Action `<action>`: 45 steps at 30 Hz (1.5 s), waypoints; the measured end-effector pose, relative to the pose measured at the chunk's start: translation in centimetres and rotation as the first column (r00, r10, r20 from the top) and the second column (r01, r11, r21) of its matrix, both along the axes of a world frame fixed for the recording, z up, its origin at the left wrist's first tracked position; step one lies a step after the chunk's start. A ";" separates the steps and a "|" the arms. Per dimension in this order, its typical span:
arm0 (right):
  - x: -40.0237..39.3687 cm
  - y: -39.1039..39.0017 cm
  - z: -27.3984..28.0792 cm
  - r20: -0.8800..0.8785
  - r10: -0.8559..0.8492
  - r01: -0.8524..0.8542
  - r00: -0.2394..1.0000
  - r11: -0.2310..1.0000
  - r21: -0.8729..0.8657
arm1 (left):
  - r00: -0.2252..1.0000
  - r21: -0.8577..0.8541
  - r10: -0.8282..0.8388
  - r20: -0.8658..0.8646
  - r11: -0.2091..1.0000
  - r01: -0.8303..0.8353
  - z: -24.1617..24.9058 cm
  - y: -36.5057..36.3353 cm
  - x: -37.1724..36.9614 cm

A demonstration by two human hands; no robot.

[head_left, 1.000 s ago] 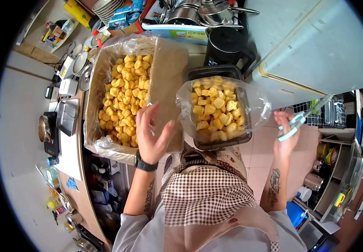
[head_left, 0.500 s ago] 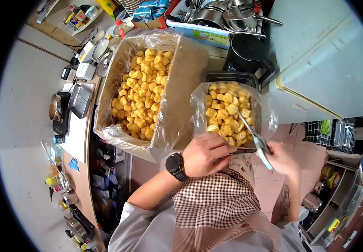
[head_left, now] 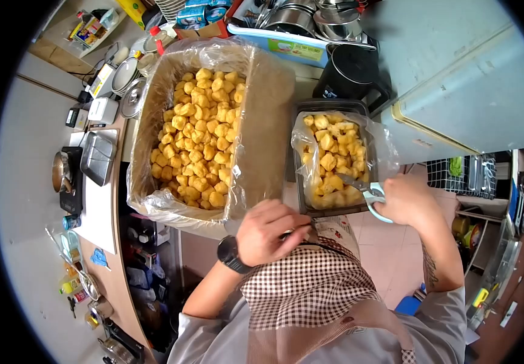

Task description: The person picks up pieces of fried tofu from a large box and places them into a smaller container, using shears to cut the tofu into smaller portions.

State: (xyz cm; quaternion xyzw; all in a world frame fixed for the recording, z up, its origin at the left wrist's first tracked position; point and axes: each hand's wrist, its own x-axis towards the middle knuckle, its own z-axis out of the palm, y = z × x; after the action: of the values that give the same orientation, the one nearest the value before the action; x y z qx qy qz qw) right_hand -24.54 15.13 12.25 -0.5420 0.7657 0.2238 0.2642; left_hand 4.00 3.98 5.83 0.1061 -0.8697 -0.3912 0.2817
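My right hand (head_left: 406, 199) grips light-blue-handled scissors (head_left: 374, 197), whose blades reach over the yellow pieces (head_left: 329, 161) in a plastic-lined black tray (head_left: 300, 188). My left hand (head_left: 269, 232), with a black watch at the wrist, is in front of the apron between box and tray. Its fingers are curled, and what they may hold is too small to tell. To the left, a large cardboard box (head_left: 268, 121) lined with clear plastic holds many round yellow puffs (head_left: 198, 133).
Behind the tray stands a black lidded jug (head_left: 350, 71), beside a pale fridge (head_left: 456, 67). A blue-rimmed bin of pots (head_left: 280, 45) is at the back. On the left are a counter with a metal tray (head_left: 98, 159) and a pan (head_left: 62, 171).
The scissors and my right hand have moved right, and the blades now point left over the tray's near part. My left hand has drawn back from the tray to the left. The view has shifted.
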 end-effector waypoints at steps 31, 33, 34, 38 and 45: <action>-2.2 12.1 -6.6 0.996 -0.088 0.932 -0.005 0.362 0.037 | 0.292 -0.438 0.672 0.680 0.692 -0.573 -7.3 -17.0 12.0; -2.6 12.0 -7.3 0.995 -0.095 0.931 0.040 0.366 -0.003 | 0.294 -0.466 0.709 0.641 0.664 -0.585 -6.2 -18.1 12.7; -2.5 11.9 -7.6 0.991 -0.126 0.942 0.042 0.335 0.003 | 0.391 -0.493 0.726 0.566 0.678 -0.545 -6.5 -18.9 13.5; -0.2 9.8 -7.3 0.981 -0.179 0.954 0.072 0.300 -0.015 | 0.454 -0.471 0.698 0.554 0.712 -0.521 -7.4 -23.7 13.4; 7.7 7.4 -5.7 0.947 -0.291 0.958 0.140 0.282 -0.055 | 0.474 -0.366 0.592 0.652 0.793 -0.487 -14.6 -37.1 3.6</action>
State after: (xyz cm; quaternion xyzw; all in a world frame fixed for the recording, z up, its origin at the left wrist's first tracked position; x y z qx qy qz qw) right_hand -16.80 22.49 6.57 -0.1939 0.7238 -0.5048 0.4286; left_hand 7.62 -33.16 -8.77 0.5048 -0.8504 -0.1471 0.0195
